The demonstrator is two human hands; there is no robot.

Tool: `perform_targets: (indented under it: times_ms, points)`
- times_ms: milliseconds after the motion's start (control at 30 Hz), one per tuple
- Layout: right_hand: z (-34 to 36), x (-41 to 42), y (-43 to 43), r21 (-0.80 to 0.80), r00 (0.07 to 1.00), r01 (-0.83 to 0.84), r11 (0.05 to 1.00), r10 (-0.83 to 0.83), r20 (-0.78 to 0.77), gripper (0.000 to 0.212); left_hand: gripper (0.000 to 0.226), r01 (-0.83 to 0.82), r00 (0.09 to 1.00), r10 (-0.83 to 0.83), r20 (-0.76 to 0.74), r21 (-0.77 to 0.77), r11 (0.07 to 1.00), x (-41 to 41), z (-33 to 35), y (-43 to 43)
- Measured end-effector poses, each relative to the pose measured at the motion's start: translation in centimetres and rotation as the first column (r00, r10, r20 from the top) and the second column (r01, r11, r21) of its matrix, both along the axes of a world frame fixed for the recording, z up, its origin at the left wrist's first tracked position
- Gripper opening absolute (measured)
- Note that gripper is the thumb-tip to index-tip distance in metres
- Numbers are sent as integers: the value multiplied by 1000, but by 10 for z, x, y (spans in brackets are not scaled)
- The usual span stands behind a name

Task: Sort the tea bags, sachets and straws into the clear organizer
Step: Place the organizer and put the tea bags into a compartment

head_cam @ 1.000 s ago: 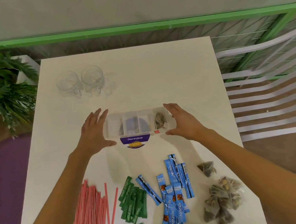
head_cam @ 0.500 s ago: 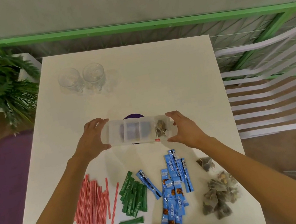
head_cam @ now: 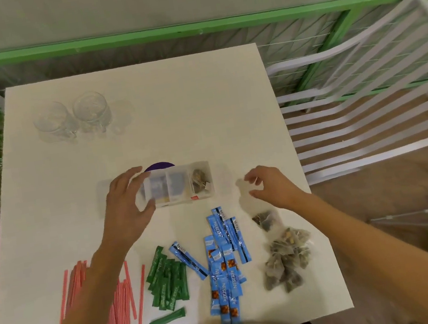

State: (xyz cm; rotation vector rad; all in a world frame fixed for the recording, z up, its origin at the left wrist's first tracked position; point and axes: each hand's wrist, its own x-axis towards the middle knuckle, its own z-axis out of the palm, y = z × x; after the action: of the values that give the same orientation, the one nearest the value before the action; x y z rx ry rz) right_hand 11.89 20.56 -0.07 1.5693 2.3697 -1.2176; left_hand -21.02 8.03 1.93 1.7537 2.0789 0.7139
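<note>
Organizer (head_cam: 174, 184) of clear plastic lies mid-table (head_cam: 185, 110), one tea bag (head_cam: 200, 180) in its 3 o'clock compartment. The left hand (head_cam: 124, 203) covers its 9 o'clock end, thumb and curled fingers gripping it. The right hand (head_cam: 269, 187) hovers at 3 o'clock, apart, fingers loosely curled around nothing. Red straws (head_cam: 117, 301) lie at 7 o'clock, green sachets (head_cam: 166, 280) at 6, blue sachets (head_cam: 224, 265) and loose tea bags (head_cam: 285, 259) at 5, glass cups (head_cam: 76, 118) at 11.

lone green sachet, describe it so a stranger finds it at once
On the white table, look near its front edge between the pink straws and blue Nescafe sachets. One green sachet lies alone, nearly crosswise, apart from the green sachet pile behind it.
</note>
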Motion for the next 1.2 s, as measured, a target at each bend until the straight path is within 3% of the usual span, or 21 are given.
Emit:
perform_targets:
  times_ms: [133, 300, 433, 567, 800, 1033, 1200]
  points:
    - [-10, 39, -40, -73, 995, 20, 997, -13, 103, 40, 20, 54, 968, -49, 248, -11, 998, 73, 15, 7]
    - [-26, 52, -69, -74, 991, 13, 997, -3, 135, 59, 18, 211, 908, -137, 396, -149, 966, 146, 1, 10]
    - [-32, 49, -73, -27, 993, 13, 1000, -10, 116, 42, 26, 274, 868, -73, 492, -351, 895, 187, -28, -6]
    - [-33, 48, -74, -24, 999, 40, 999, -39, 30, 14, 37, 239, 859, -6, 511, -390, 889, 207, -45, -17]
    - [-21, 51, -82, -192, 932, 282, 940, -316, -178, 9, 43, 168, 866, 59, 496, -400, 901, 216, -50, -20]
    - [-13, 53, -86, -459, 805, 323, 828, -495, -327, 11, 16, 89, 656, 275, 703, -434, 897, 219, -35, -15]
    - [-8, 38, -81, -497, 790, 295, 816, -501, -354, 10, 22, 6, 633, 305, 711, -399, 917, 204, -24, -12]
